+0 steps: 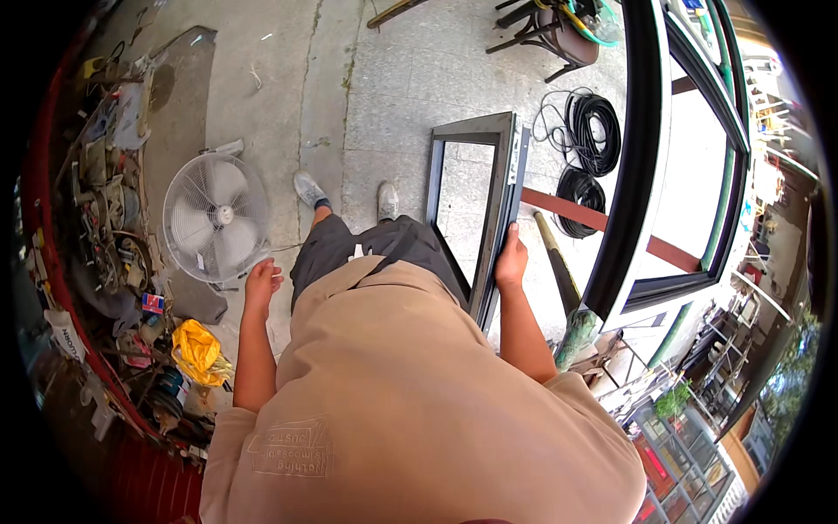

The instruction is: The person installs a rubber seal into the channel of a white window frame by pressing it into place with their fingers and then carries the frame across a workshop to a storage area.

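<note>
A dark grey metal window frame (504,166) stands upright at my right side, close to my leg. The floor shows through its opening. My right hand (512,259) grips the outer edge of this frame, with the fingers partly hidden behind it. On the other side, my left hand (264,284) hangs beside my shorts with loosely bent fingers and nothing in it. Just beyond that hand is a round wire-caged fan (224,214), apart from the fingers.
A larger black-and-white frame (642,148) rests on a green support (576,336) to the right. Coiled black cable (595,131) and a chair (559,44) lie farther out. At left are a yellow bag (199,351) and piled clutter (113,201). A reddish bar (567,210) crosses at right.
</note>
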`<act>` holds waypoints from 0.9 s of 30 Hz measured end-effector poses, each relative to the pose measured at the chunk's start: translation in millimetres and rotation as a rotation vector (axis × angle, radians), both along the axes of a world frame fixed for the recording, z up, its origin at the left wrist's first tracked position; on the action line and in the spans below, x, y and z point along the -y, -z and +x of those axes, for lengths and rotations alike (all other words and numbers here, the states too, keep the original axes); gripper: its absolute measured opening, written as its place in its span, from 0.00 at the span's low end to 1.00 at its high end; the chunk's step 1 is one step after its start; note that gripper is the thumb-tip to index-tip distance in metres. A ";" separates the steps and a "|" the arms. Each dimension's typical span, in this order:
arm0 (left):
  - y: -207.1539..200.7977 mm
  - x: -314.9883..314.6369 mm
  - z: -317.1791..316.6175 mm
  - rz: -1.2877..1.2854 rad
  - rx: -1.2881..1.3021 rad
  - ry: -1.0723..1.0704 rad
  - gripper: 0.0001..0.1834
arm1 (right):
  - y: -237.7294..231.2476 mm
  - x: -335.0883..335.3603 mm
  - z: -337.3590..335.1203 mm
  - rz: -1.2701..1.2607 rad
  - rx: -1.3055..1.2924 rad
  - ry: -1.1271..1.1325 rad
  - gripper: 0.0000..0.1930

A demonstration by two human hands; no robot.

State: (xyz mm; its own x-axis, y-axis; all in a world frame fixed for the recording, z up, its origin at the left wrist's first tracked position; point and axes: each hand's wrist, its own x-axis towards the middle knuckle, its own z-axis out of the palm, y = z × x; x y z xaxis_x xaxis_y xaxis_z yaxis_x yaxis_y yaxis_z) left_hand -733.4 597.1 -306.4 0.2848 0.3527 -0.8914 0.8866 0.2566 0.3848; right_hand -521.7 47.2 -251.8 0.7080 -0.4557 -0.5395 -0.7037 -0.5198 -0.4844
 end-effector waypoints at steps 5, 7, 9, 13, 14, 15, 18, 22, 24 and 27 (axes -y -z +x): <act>-3.3 -11.0 43.5 0.050 0.010 0.058 0.21 | -12.8 -8.7 -1.4 0.031 0.037 0.007 0.41; 0.1 -11.2 66.9 0.035 0.071 0.086 0.20 | -15.2 -7.6 0.9 0.042 0.000 -0.008 0.41; 4.4 -8.2 91.1 0.014 0.117 0.135 0.20 | -21.8 -12.1 1.4 0.073 0.041 0.018 0.41; 3.3 2.8 152.0 0.011 0.172 0.232 0.18 | -28.3 -15.7 1.2 0.054 0.032 0.042 0.38; 3.2 3.9 170.8 -0.017 0.197 0.260 0.18 | -27.6 -15.9 2.5 0.046 0.021 0.035 0.38; -0.3 8.5 189.5 -0.004 0.196 0.287 0.19 | -28.1 -16.2 5.9 0.051 0.033 0.060 0.38; -6.5 14.6 246.5 -0.048 0.244 0.424 0.19 | -29.0 -19.4 2.7 0.048 0.012 0.064 0.38; -1.1 28.1 337.6 -0.068 0.274 0.609 0.19 | -30.6 -26.1 0.1 0.019 0.031 0.129 0.35; -3.8 46.5 383.4 -0.054 0.362 0.757 0.20 | -30.9 -28.9 -1.6 -0.022 0.018 0.135 0.33; -35.9 95.8 438.4 -0.121 0.466 0.862 0.20 | -31.2 -32.8 -2.3 -0.064 0.003 0.142 0.33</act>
State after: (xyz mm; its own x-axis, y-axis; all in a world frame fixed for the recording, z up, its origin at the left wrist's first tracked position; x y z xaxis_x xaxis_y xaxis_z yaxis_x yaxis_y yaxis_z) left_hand -295.0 501.3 -270.6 0.7332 -0.2264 -0.6412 0.5551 -0.3454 0.7567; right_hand -523.9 80.0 -220.6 0.6353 -0.5846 -0.5046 -0.7712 -0.4447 -0.4556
